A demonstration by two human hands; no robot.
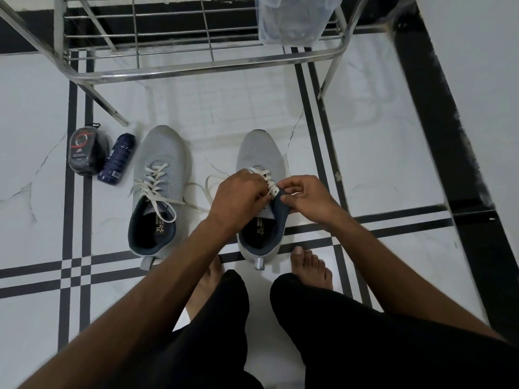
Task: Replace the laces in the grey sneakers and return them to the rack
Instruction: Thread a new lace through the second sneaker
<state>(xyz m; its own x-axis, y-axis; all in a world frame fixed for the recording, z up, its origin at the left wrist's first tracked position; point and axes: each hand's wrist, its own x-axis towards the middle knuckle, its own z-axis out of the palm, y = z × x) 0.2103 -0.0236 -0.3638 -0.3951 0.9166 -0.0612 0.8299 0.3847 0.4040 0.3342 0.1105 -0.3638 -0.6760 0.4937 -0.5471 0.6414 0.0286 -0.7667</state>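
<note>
Two grey sneakers stand side by side on the tiled floor, toes pointing away from me. The left sneaker (160,175) has a loose white lace (151,189) threaded through it, its ends trailing over the collar and onto the floor. Over the right sneaker (259,153) both my hands work at the upper eyelets. My left hand (238,195) pinches the white lace near the tongue. My right hand (304,196) grips the dark collar edge and the eyelet flap. A loop of lace (209,183) lies on the floor between the shoes.
A metal shoe rack (196,66) stands just beyond the sneakers, with a clear plastic bag (292,18) on its right side. A shoe-polish pack (84,150) and a dark blue spray can (116,157) lie left of the sneakers. My bare feet (310,265) are close behind the right shoe.
</note>
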